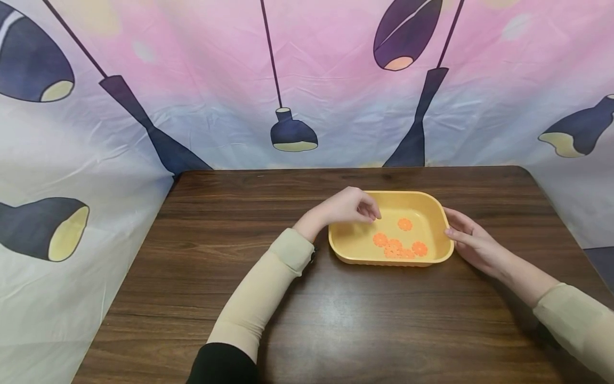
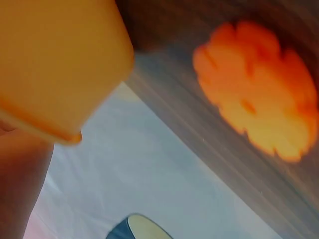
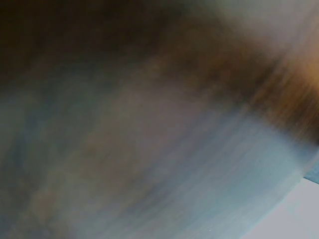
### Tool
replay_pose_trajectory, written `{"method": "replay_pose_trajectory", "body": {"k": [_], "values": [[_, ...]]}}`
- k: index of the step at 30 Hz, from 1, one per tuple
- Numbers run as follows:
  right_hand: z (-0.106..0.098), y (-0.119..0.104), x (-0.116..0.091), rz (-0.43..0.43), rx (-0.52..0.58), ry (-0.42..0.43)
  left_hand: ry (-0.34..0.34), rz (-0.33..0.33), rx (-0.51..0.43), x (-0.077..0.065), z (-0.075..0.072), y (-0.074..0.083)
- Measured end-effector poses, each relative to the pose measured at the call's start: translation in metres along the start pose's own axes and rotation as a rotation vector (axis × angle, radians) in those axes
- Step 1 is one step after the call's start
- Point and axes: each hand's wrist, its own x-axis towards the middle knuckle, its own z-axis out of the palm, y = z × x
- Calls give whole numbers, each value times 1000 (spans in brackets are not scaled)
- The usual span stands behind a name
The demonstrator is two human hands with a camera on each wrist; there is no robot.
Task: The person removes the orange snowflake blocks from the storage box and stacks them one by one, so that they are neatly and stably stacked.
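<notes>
Surface (image 1: 158, 277): passable along left edge. Obstructions toward far edge: yellow tray (image 1: 418, 205), left hand (image 1: 352, 205) overhead, right hand (image 1: 472, 240) alongside.

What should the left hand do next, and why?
Probably reach down to the lone orange flower-shaped piece: it lies apart from the other pieces, the left hand hangs over the rounded yellow plastic tray, and the right hand grips the tray's end.

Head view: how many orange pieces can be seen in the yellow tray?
At least 5: a back piece lying alone, a left piece, a right piece, and at least two overlapping pieces between those last two. The overlap may hide more.
</notes>
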Motion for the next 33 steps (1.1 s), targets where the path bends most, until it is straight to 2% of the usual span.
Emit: {"method": "replay_pose_trajectory", "body": {"k": [5, 15, 23, 33], "values": [[-1, 1, 0, 0, -4, -2, -47, -23, -10, 7, 9, 2], [-1, 1, 0, -8, 4, -10, -122, -19, 19, 21, 24, -2], [0, 0, 1, -2, 3, -3, -150, -39, 42, 22, 29, -3], [0, -1, 1, -5, 8, -8, -183, -14, 153, 25, 36, -5]]}}
